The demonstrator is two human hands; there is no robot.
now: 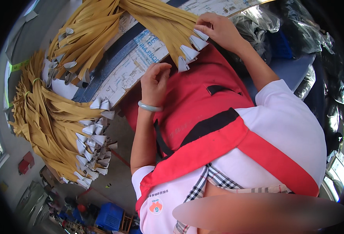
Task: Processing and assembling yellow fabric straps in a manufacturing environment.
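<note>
Tan straps with white tips fan across the cardboard-covered table at 12 o'clock. Right hand pinches their tips; left hand, fingers curled empty, rests at the table edge.

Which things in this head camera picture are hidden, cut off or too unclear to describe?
- Head view: the left hand is curled; its own fingers hide anything it may hold.
- The right hand rests on the tan strap bundle; its fingertips are covered by the straps' white tips.
- The strap bundle's far end is cut off by the top edge.
- The black plastic bags hide their contents.
- The floor clutter at the lower left is too small and bent by the lens.
</note>
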